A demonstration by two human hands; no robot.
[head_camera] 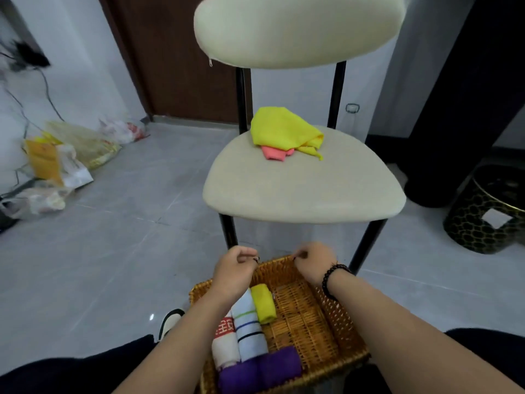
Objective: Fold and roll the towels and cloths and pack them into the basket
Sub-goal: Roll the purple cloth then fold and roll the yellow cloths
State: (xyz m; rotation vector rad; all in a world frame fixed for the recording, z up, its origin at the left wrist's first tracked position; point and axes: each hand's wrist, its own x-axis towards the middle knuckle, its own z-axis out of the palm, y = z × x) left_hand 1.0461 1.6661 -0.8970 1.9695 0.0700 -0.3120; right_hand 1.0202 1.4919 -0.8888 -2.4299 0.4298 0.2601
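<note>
Basket (pixel 335 314) on the lap, wicker, far rim toward the chair (pixel 301 191). Left hand (pixel 235 273) over the far-left rim, fingers curled in, thumb against forefinger; whether pinching the rim or nothing, cannot tell. Right hand (pixel 312 263) over the far rim, fingers likewise curled, tips at the weave; grip on the rim not clear. Bead bracelet (pixel 331 278) on the right wrist.

Inside the basket, left half: yellow roll (pixel 264 304) furthest from the body, touching a white striped roll (pixel 250 331) on its left; white roll with red print (pixel 225 345) against that one's left side, partly under the left forearm. Two purple rolls (pixel 260 371) laid crosswise at the near end, touching the white rolls. Right half of the basket showing bare weave.

On the chair seat, toward the back: yellow cloth (pixel 284 129), crumpled, lying over a pink cloth (pixel 274 153) with only the pink edge showing. Both well apart from the basket.

Left, on the floor by the wall: plastic bags (pixel 62 157). Right: dark patterned stool (pixel 488 209).
</note>
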